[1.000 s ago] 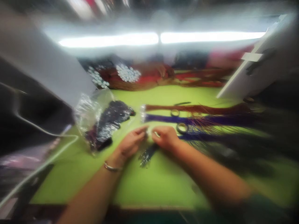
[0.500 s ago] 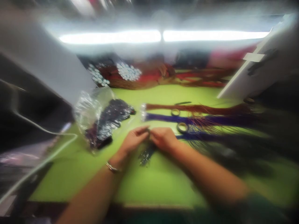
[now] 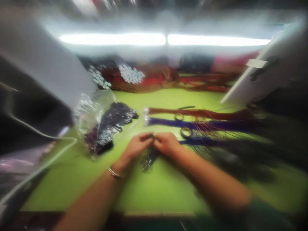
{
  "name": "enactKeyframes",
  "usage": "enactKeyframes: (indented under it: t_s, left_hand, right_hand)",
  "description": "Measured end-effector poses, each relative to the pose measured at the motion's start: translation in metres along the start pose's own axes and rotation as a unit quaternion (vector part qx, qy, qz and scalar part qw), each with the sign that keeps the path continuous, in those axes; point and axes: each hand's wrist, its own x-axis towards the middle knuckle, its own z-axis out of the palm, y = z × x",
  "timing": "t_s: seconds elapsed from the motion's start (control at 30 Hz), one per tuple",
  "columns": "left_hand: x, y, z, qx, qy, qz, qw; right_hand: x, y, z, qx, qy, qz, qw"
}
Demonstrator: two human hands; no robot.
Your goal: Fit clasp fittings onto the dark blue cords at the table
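Observation:
My left hand [image 3: 138,144] and my right hand [image 3: 167,142] meet over the middle of the table, fingertips almost touching. Both are closed in a pinch around something small and dark, too blurred to name. Just below the fingers lies a small bunch of dark pieces with shiny tips [image 3: 147,161]. Behind my right hand, a blue wire bundle [image 3: 166,122] and a brown wire bundle [image 3: 166,111] stretch to the right from white ends. A dark tape roll [image 3: 186,132] rests by the blue wires, with a smaller tape roll [image 3: 179,116] behind it.
On the left, a clear plastic bag [image 3: 88,109] holds many dark small parts [image 3: 115,117]. Brown and red wire bundles with white ends [image 3: 131,74] lie along the back of the green table [image 3: 158,192]. Grey panels [image 3: 45,61] flank both sides. A white cable [image 3: 48,133] hangs at left.
The whole view has shifted slightly, with things appearing a little further left. Both hands keep their pinch at nearly the same place.

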Motion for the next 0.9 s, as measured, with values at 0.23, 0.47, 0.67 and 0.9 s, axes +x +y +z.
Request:
enactKeyframes:
  t_s: [0.23,0.47,0.67,0.9]
  left_hand:
    - [0.0,-0.001,0.0,-0.026,0.018,0.004,0.999]
    - [0.0,-0.006,-0.004,0.012,-0.039,-0.019,0.999]
    - [0.001,-0.008,-0.006,-0.008,-0.04,-0.025,0.999]
    - [0.001,-0.002,-0.003,-0.038,0.019,0.01,0.999]
  right_hand:
    - [0.017,0.009,-0.015,0.049,-0.019,0.033,0.998]
    - [0.063,0.028,-0.023,-0.179,-0.052,0.1,0.977]
    - [0.075,0.044,-0.024,-0.138,-0.067,0.067,0.986]
    - [0.06,0.037,-0.041,-0.165,-0.011,-0.003,0.986]
